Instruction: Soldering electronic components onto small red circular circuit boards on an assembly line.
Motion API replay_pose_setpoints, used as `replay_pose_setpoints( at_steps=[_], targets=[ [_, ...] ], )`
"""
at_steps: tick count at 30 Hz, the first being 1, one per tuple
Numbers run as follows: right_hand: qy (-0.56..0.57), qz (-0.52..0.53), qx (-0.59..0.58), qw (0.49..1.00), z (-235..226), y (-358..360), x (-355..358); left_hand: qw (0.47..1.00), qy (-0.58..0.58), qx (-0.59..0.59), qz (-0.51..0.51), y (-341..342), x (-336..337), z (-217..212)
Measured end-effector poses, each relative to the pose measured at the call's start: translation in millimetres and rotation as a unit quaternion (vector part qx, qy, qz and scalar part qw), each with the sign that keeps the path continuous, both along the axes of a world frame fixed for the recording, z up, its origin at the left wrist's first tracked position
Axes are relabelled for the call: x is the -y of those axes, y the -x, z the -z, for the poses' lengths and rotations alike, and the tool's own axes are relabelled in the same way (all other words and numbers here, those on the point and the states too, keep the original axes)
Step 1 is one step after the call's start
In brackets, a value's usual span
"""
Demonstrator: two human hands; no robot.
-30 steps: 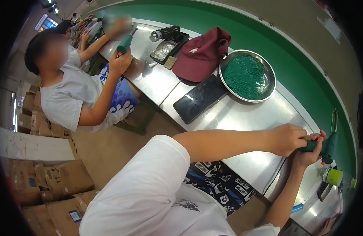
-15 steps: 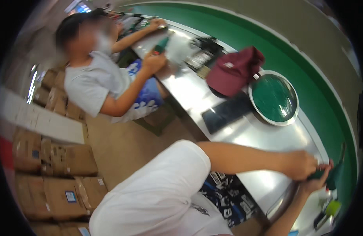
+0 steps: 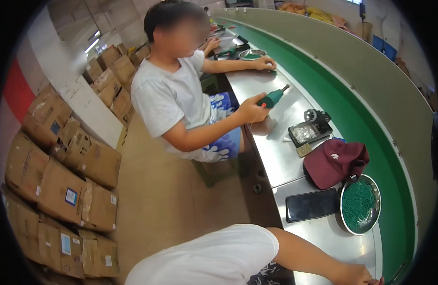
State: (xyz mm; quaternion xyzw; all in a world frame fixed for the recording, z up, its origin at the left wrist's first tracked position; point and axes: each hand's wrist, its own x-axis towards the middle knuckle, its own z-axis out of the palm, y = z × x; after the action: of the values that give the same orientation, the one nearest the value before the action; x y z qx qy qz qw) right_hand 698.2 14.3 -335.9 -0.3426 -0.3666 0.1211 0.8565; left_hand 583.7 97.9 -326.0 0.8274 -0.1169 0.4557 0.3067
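My left hand is low at the right, over the metal bench, with the fingers bent together and partly cut off by the lower edge. What it pinches, if anything, I cannot make out. A fingertip beside it seems to belong to my right hand, the rest of which is out of sight. A thin dark rod shows just beyond them. Farther up the bench are a steel bowl of thin green strands, a black smartphone and a maroon cap.
To the left a seated co-worker holds a green handheld tool with a dark tip. A black tray of small clear pieces lies past the cap. A green belt runs along the bench. Cardboard boxes are stacked at left.
The view has swung up and left, so my hands now sit at the lower right edge. The green tool that was at my right hand has mostly left the picture.
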Motion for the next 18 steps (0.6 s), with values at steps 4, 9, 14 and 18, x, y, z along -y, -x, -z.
replay_pose_setpoints(
  at_steps=[4,9,14,18],
  targets=[
    [0.209,0.141,0.050,0.966,-12.3,17.0,-20.9,0.997,0.008,-0.023,-0.069,7.9,-10.2,12.5],
    [0.190,0.152,0.061,0.968,-11.8,19.8,-24.9,0.989,-0.070,-0.082,-0.098,0.2,-1.9,4.7],
    [0.165,0.154,0.048,0.973,5.2,30.7,-40.5,0.990,-0.075,-0.067,-0.094,-2.7,-1.7,8.4],
    [0.187,0.128,0.063,0.972,4.7,16.0,-30.2,0.989,-0.069,-0.057,-0.122,-0.8,-1.7,8.8]
  ],
)
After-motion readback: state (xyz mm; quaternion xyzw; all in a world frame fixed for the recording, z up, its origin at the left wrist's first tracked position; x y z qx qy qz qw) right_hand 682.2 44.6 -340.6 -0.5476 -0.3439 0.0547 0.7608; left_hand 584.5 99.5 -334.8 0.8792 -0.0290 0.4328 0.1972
